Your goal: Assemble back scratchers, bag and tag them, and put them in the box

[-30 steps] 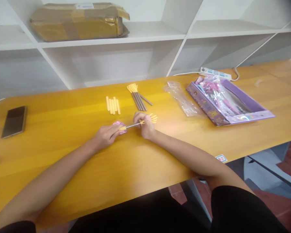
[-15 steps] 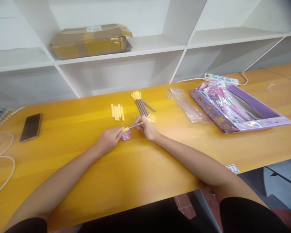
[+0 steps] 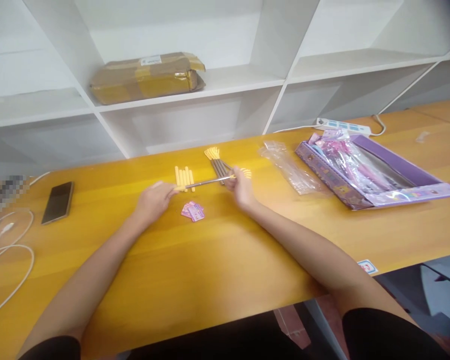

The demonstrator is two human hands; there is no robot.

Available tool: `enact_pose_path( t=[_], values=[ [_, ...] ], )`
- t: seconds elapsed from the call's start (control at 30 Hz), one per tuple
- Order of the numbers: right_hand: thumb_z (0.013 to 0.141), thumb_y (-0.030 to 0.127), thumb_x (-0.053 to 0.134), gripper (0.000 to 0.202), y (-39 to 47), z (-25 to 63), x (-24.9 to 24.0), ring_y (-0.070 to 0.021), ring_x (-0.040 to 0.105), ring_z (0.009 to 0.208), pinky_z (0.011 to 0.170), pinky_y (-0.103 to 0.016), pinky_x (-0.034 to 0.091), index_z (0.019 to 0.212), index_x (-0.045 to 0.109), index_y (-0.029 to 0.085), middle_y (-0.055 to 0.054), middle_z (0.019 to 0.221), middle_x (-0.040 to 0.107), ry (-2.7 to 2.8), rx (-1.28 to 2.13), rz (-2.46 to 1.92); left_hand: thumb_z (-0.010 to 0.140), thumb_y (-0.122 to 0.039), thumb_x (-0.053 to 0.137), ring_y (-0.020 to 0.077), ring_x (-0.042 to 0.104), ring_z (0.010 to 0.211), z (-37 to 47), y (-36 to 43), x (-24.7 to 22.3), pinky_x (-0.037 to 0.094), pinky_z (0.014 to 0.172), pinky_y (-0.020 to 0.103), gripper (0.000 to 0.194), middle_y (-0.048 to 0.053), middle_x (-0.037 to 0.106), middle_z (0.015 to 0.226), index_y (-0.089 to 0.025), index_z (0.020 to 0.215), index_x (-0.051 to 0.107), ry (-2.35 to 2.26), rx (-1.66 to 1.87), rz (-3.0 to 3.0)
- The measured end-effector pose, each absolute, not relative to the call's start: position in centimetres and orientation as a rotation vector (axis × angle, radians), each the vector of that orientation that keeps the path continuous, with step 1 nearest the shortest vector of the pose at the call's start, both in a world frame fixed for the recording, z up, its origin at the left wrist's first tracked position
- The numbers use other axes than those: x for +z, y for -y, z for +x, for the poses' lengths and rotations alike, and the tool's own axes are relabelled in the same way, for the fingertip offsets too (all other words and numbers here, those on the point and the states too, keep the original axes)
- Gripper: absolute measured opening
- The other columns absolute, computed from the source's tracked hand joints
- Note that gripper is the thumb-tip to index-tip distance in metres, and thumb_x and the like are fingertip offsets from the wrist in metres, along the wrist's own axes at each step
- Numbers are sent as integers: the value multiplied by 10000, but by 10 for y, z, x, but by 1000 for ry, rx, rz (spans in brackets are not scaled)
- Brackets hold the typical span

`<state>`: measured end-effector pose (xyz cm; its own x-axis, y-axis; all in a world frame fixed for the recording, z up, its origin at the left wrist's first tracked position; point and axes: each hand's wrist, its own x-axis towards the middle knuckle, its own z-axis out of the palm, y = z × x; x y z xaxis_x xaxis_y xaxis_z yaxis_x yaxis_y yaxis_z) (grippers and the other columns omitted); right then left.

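**deskwatcher:** Out on the middle of the yellow table [image 3: 225,260], both hands are on 1 thin metal rod [image 3: 206,182]. It lies nearly left to right, tilted a bit so the right end sits farther away. Left hand [image 3: 153,199] pinches the left end, which has a pale yellow handle on it, fingers closed. Right hand [image 3: 242,186] is closed round the right end, just under the little yellow hand-shaped claw [image 3: 245,173]. So each hand has 1 end and neither is nearer.

**pegboard_fan:** What's around it?

**deskwatcher:** Just beyond the left hand is a row of loose yellow handles [image 3: 183,176]. Beyond the rod, a bundle of finished rods [image 3: 217,164]. Small pink cards [image 3: 193,211] lie just on the near side of the rod, untouched.

**pegboard_fan:** Any writing?

**deskwatcher:** Nothing legible. The purple toy box [image 3: 375,170] at right has print, and the taped parcel [image 3: 146,77] on the shelf has a label, but both are too blurry.
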<state>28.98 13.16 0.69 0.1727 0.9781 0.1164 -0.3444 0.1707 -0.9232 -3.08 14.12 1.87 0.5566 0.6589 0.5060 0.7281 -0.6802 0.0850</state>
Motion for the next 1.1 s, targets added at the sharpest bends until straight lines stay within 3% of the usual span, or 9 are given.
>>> enact_pose_path(
  t=[0.17,0.23,0.33,0.47,0.6,0.7,0.9,1.03,1.1],
  values=[
    [1027,543,650,586,-177,398,25,-68,166,465,409,-197,172,684,282,242,92,590,204,617,856,-870,1068,-524,545,277,577,857,-140,-192,54,487,907,433,414,101,762,855,-218,911,776,1398,-801,-2396],
    [1045,442,635,568,-187,439,27,-63,124,457,400,-200,137,676,250,249,95,578,170,589,807,-881,1037,-447,610,273,554,933,-175,-200,62,462,1028,479,301,83,776,904,-216,963,787,1501,-833,-2296],
    [1049,340,588,500,-194,472,23,-60,121,455,394,-187,140,672,275,245,92,577,184,583,846,-870,939,-297,739,265,545,940,-194,-199,63,459,1046,443,102,61,747,876,-220,892,786,1617,-993,-2372],
    [1036,394,620,497,-211,470,20,-67,113,448,369,-173,164,699,286,246,109,582,144,624,980,-841,841,-156,819,230,589,898,-180,-205,57,500,964,339,73,25,679,828,-222,852,790,1794,-1655,-2285],
    [1027,489,668,552,-245,455,30,-67,110,431,353,-183,159,730,265,255,122,575,122,668,1106,-859,819,-143,850,161,614,719,-163,-232,49,543,730,278,203,-9,652,784,-197,991,757,1956,-2078,-2099],
    [1017,517,691,572,-261,442,30,-65,123,429,354,-173,153,743,263,252,124,572,137,639,1016,-869,790,-94,889,111,626,697,-148,-248,38,496,619,196,264,-22,631,773,-191,937,693,1862,-3207,-1201],
    [1002,582,699,613,-263,421,1,-63,155,426,361,-154,175,763,239,253,129,572,144,561,895,-913,1085,-364,675,66,608,659,-116,-259,11,446,566,145,325,-22,599,756,-206,840,532,1705,-3519,-704],
    [980,573,722,574,-264,420,-10,-55,217,419,363,-143,188,771,291,258,136,558,202,521,867,-957,1075,-563,643,119,638,621,-104,-266,6,510,583,211,439,6,626,719,-206,841,541,1871,-3603,-688],
    [985,564,711,541,-265,422,-13,-57,223,415,360,-143,178,780,313,261,139,553,214,494,862,-978,1077,-582,624,109,562,524,-105,-267,7,458,519,202,456,-30,549,627,-212,829,526,1947,-3616,-648]
  ],
)
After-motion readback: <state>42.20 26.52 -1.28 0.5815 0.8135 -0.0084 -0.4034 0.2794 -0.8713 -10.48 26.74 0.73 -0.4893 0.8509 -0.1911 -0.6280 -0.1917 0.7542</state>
